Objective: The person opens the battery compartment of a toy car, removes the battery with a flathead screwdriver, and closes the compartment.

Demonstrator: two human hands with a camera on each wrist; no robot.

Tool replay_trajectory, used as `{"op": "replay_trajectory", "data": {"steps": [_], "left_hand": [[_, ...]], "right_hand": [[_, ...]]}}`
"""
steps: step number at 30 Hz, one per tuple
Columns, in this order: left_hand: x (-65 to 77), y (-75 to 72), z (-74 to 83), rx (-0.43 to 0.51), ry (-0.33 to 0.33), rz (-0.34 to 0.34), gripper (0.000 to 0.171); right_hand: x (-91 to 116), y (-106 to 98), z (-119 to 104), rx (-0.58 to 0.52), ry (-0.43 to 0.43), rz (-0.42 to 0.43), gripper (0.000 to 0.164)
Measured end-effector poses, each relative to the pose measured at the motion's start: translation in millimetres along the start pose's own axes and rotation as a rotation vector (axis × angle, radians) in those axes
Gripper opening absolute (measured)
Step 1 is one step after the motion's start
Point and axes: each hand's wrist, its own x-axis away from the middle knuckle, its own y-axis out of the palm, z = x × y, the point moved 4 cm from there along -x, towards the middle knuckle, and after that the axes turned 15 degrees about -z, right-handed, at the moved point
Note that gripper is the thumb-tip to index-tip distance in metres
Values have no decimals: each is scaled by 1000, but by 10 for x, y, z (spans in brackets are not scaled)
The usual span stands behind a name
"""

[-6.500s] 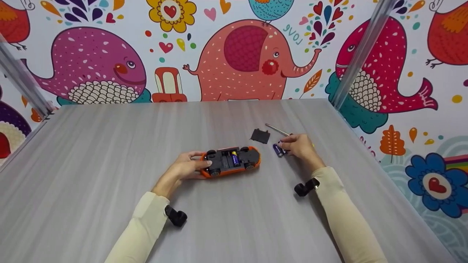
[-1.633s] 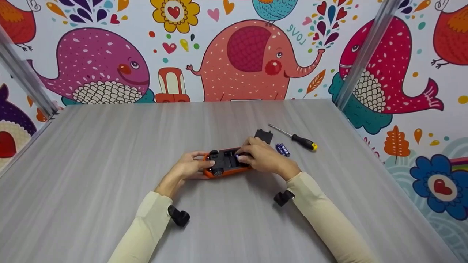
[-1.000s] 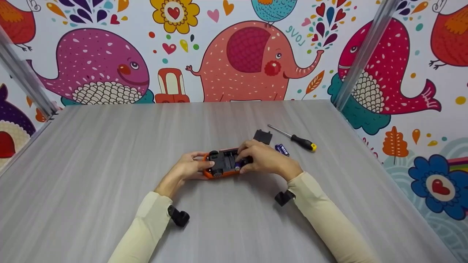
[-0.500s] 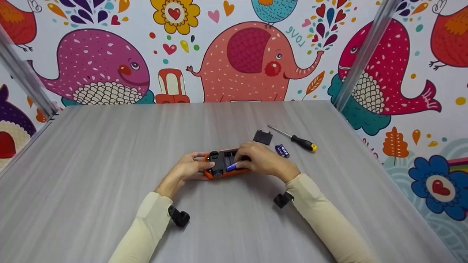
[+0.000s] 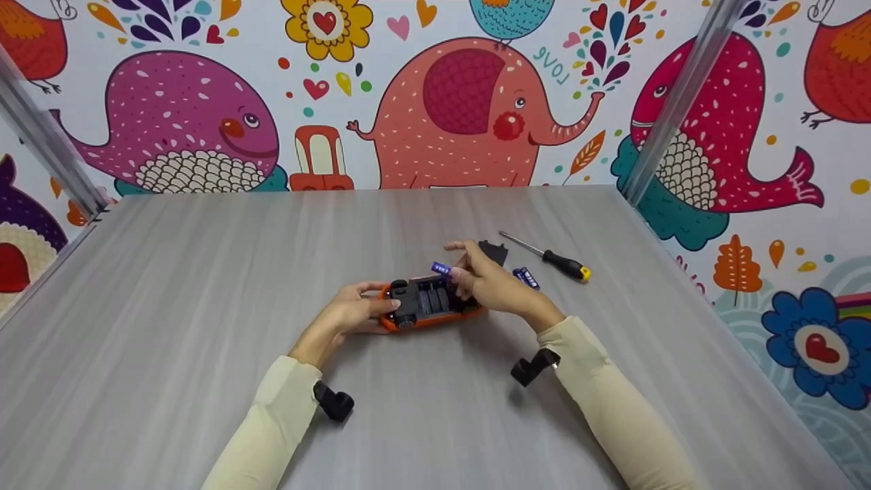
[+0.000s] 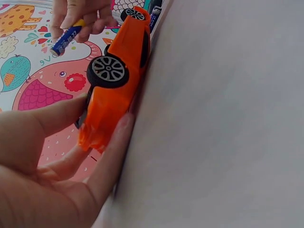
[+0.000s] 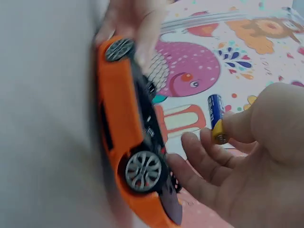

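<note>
An orange toy car (image 5: 435, 317) lies upside down on the table, its black underside up and its battery compartment (image 5: 431, 298) uncovered. My left hand (image 5: 348, 312) grips one end of it, thumb on the underside and fingers around the orange body. Above the compartment, my right hand (image 5: 491, 280) pinches a blue battery (image 5: 441, 269) with a yellow end between thumb and finger. The right wrist view shows that battery (image 7: 216, 114) held clear of the car, its metal spring-side end tip near the thumb. No battery shows in the visible part of the compartment.
Two blue batteries (image 5: 526, 278) lie side by side right of the right hand. Behind it is a black battery cover (image 5: 494, 252), partly hidden by the fingers. A screwdriver (image 5: 561, 264) with a black and yellow handle lies farther right. A patterned wall (image 5: 408, 156) borders the table's back.
Over the last seconds the right hand went from the loose batteries to the car's compartment. It has now lifted a battery out and up. The left hand has kept its grip on the car.
</note>
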Motion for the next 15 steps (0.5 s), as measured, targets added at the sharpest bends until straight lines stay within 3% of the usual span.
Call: {"op": "replay_trajectory", "data": {"steps": [5, 7, 10, 15], "left_hand": [[1, 6, 8, -9, 5, -5, 61], [2, 6, 7, -4, 0, -1, 61], [2, 6, 7, -1, -4, -6, 62], [-3, 4, 2, 7, 8, -6, 61]], "right_hand": [[8, -11, 26, -499, 8, -64, 43], [5, -8, 30, -633, 1, -65, 42], [-4, -7, 39, -741, -6, -49, 40], [-20, -19, 72, -793, -22, -20, 43]]}}
